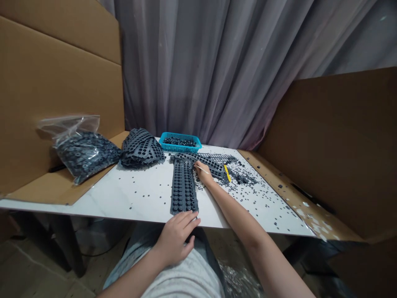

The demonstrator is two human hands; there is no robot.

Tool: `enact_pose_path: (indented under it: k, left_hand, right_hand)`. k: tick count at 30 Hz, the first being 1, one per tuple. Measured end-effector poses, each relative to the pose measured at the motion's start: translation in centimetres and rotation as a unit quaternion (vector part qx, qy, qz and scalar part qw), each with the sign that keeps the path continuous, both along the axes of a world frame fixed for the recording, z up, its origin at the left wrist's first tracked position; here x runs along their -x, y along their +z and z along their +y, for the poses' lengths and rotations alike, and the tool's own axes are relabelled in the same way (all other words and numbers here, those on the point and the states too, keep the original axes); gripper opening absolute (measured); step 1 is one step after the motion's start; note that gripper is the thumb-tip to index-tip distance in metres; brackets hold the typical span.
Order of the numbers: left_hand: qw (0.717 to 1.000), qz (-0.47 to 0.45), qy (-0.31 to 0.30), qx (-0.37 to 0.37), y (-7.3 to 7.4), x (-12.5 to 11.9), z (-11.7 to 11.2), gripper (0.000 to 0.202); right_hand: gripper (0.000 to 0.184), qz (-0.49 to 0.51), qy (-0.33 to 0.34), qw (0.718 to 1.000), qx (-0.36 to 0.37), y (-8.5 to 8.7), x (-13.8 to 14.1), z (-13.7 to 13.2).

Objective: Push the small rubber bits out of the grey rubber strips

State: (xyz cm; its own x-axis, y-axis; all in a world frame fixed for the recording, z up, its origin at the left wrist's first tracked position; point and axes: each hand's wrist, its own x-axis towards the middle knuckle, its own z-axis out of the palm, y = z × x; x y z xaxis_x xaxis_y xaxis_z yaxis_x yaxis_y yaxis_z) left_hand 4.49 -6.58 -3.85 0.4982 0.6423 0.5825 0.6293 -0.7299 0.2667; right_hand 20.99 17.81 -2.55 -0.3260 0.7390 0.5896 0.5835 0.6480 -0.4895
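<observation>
A dark grey rubber sheet [184, 186] with rows of round raised studs lies lengthwise before me, its near end by the table's front edge. At that end, my left hand [179, 235] is open, its outstretched fingertips touching the sheet's edge. Toward the far right corner of the sheet, my right hand [204, 174] is closed in a pinch around a thin whitish stick [202, 169]. The tip of the stick is too small to make out. Just beyond that hand lies a dark strip with round holes [214, 166], slanting to the right.
Small dark discs [238, 181] are scattered over the white table [142, 211], thickest at right, near a yellow strip [227, 173]. A blue basket [180, 149] holds dark pieces. Perforated sheets [142, 149] are piled beside a filled plastic bag [88, 155]. Cardboard walls [62, 82] flank the table.
</observation>
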Motion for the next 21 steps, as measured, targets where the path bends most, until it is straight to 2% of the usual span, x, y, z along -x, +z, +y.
enact_pose_path:
  k: [3,8,13,21]
  left_hand:
    - [1.0,0.001,0.0,-0.002,0.01,-0.02,0.03,0.047]
    - [1.0,0.003,0.003,-0.006,0.02,-0.05,-0.03,0.047]
    - [1.0,0.004,0.003,-0.006,0.2,0.0,-0.13,0.046]
    - [1.0,0.004,0.002,-0.007,0.17,0.01,-0.13,0.047]
  right_hand:
    - [0.022,0.041,-0.006,0.999,0.011,-0.02,0.06,0.21]
    - [0.023,0.125,0.043,0.989,0.071,0.0,0.26,0.39]
    - [0.021,0.116,0.082,0.987,0.078,-0.15,0.44,0.64]
    - [0.017,0.062,0.063,0.994,0.06,-0.09,0.62,0.84]
